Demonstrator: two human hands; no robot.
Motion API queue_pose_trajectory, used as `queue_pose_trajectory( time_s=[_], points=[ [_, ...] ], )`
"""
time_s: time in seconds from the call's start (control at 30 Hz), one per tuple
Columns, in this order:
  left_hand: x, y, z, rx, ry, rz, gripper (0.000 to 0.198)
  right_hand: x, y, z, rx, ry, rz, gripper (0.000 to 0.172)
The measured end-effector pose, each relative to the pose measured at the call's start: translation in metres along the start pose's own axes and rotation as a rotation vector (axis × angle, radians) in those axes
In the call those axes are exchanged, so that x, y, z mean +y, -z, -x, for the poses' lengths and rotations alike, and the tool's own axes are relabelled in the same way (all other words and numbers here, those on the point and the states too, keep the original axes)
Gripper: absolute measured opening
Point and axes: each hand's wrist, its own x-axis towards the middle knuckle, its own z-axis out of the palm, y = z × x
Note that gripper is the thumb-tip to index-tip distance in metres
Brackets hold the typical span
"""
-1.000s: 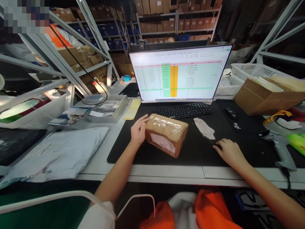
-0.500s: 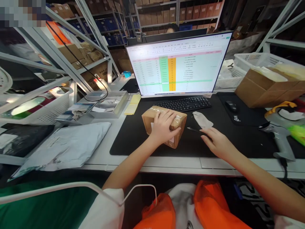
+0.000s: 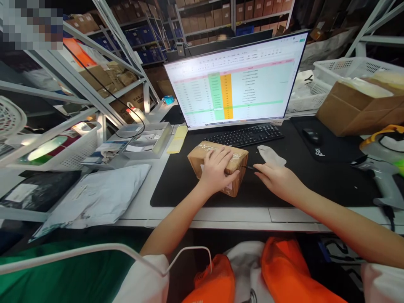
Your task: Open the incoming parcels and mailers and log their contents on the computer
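Note:
A brown cardboard box (image 3: pixel 197 159) with clear tape across its top rests on the black desk mat (image 3: pixel 172 189). My left hand (image 3: pixel 217 170) holds it from above, fingers over the top and thumb along the near right side. In my right hand (image 3: pixel 277 179), pinched between thumb and fingers, is a slim dark knife-like tool (image 3: pixel 249 167). Its tip meets the right side of the box; I cannot tell whether it has gone in. Just behind my right hand lies a crumpled white piece of paper or plastic (image 3: pixel 270 155).
Behind the box stand a keyboard (image 3: pixel 246 135) and a monitor (image 3: pixel 255 92). To the right are a mouse (image 3: pixel 312 135), a barcode scanner (image 3: pixel 377 176) and an open carton (image 3: pixel 350 107). On the left lie a grey mailing bag (image 3: pixel 94 193), a sorting tray (image 3: pixel 153 145) and yellow notes (image 3: pixel 177 140).
My right hand has moved left, bringing the tool's tip from the mat up to the right side of the box. My left hand stays on the box. The view has shifted slightly.

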Motion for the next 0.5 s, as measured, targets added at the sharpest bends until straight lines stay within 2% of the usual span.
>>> queue_pose_trajectory(
  time_s=[0.2, 0.5],
  points=[
    [0.0007, -0.0012, 0.0022, 0.020, -0.011, -0.016, 0.052, -0.0002, -0.0041, 0.0056, -0.010, 0.005, 0.029, 0.043],
    [-0.0003, -0.0029, 0.0034, -0.045, -0.002, -0.019, 0.055, 0.0033, -0.0061, -0.0012, 0.009, 0.031, 0.008, 0.043]
  ],
)
